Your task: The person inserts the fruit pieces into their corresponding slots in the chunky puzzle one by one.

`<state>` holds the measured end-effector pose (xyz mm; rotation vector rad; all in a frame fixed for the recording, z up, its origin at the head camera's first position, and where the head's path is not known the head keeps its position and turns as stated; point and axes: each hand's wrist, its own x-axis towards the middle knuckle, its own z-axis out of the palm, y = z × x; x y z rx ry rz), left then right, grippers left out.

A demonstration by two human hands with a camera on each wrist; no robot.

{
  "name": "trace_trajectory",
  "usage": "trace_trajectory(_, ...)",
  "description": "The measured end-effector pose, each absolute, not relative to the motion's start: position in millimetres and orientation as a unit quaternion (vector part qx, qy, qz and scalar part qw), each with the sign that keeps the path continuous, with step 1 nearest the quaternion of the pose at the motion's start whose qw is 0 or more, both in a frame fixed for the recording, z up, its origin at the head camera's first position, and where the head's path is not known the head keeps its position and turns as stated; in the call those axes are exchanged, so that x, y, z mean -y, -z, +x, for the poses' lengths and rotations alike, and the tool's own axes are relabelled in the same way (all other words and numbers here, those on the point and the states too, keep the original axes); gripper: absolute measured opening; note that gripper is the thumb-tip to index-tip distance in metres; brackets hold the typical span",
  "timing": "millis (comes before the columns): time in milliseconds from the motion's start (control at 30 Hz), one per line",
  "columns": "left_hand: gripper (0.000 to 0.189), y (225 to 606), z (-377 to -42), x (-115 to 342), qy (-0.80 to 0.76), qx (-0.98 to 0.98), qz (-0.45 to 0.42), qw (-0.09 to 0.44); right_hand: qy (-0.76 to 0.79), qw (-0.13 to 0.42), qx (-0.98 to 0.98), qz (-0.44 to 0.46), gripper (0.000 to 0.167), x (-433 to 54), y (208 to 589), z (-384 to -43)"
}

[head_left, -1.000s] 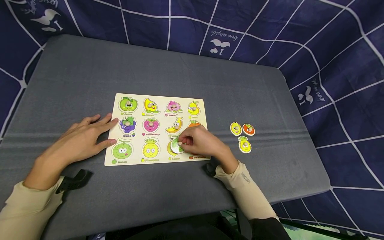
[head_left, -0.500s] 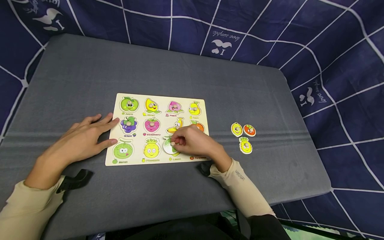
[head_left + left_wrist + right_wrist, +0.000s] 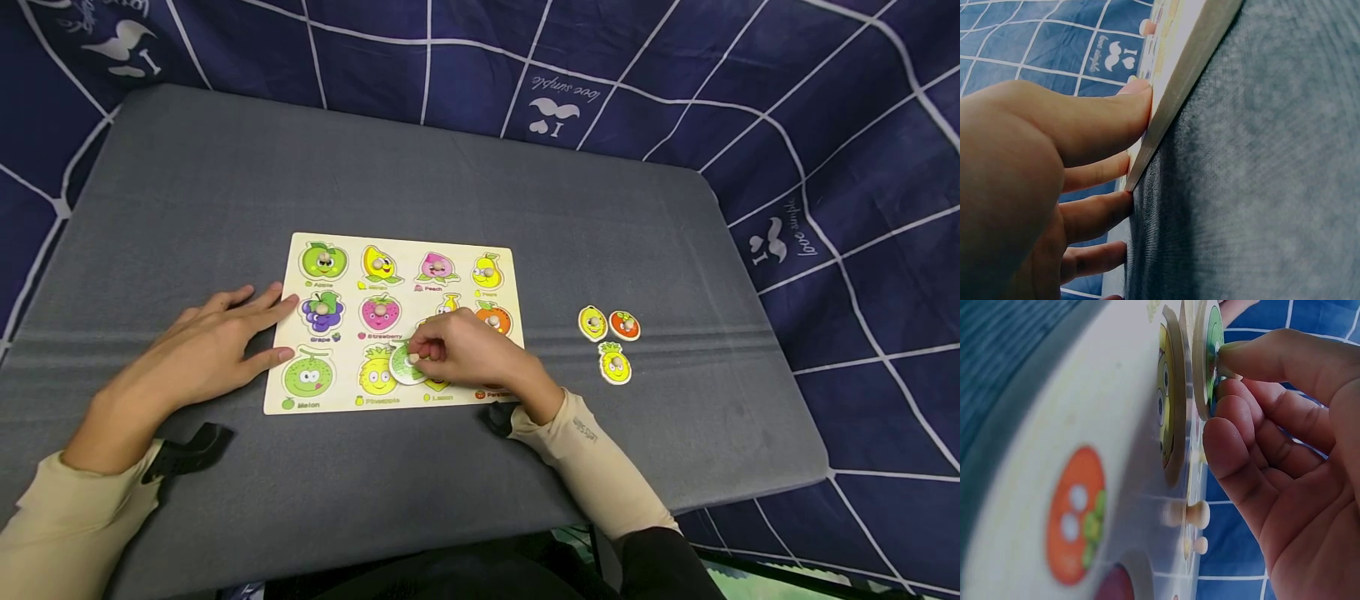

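Observation:
A pale wooden fruit puzzle board (image 3: 345,333) lies on the grey table. My right hand (image 3: 472,354) pinches the small knob of a round green melon piece (image 3: 405,365) and holds it over the bottom row, between the pineapple and lemon slots. In the right wrist view the melon piece (image 3: 1215,344) stands a little off the board's surface. My left hand (image 3: 202,342) lies with fingers spread, its thumb and fingertips on the board's left edge. The melon slot (image 3: 307,377) at the lower left shows its printed picture. Knobbed fruit pieces, such as the strawberry (image 3: 379,313), sit in the upper rows.
Right of the board, a lemon piece (image 3: 592,323), a persimmon piece (image 3: 625,326) and a pineapple piece (image 3: 614,364) lie close together on the grey table (image 3: 675,417). A dark blue checked cloth (image 3: 480,67) hangs around the table's back and sides.
My right hand has moved left across the bottom row with the melon piece, from over the lemon slot towards the pineapple slot. My left hand stays at the board's edge.

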<state>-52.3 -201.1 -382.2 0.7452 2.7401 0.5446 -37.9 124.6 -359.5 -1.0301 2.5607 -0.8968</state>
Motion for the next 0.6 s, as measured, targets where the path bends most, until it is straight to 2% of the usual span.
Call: trace_trajectory(600,0.072,381.0,-52.5,202.1,-0.18,-0.941,0.257,0.129,0.312,0.138,-0.865,-0.368,0.007,-101.8,356.7,-45.0)
